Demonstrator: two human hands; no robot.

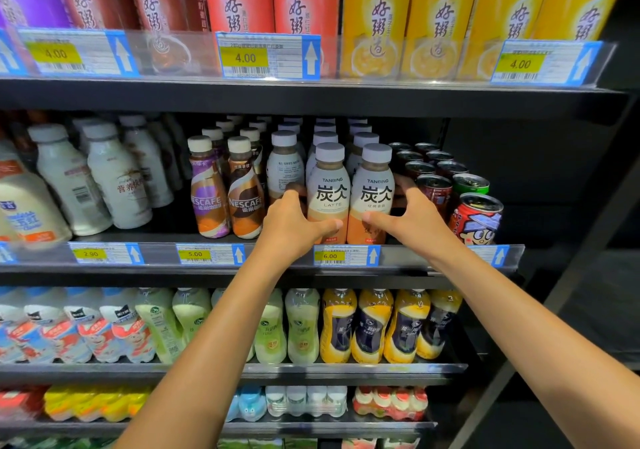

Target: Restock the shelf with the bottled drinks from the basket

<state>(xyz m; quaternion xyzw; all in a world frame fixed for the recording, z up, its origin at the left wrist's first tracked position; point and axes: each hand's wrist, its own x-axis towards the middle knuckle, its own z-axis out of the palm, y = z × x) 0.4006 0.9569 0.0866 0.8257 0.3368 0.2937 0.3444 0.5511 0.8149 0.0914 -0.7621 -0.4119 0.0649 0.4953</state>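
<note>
Two Tanbing latte bottles stand side by side at the front edge of the middle shelf (415, 258), the left latte bottle (329, 192) and the right latte bottle (374, 192). Both have white caps and white-and-orange labels. My left hand (294, 221) wraps the left bottle from its left side, thumb across the front. From the right, my right hand (412, 216) grips the other bottle the same way. Rows of the same bottles stand behind them. The basket is out of view.
Nescafe bottles (227, 192) stand just left of my left hand; red and green cans (476, 218) sit close to my right hand. Milk bottles (114, 174) fill the left. The upper shelf (311, 95) holds porridge cans; lower shelves hold tea bottles (370, 327).
</note>
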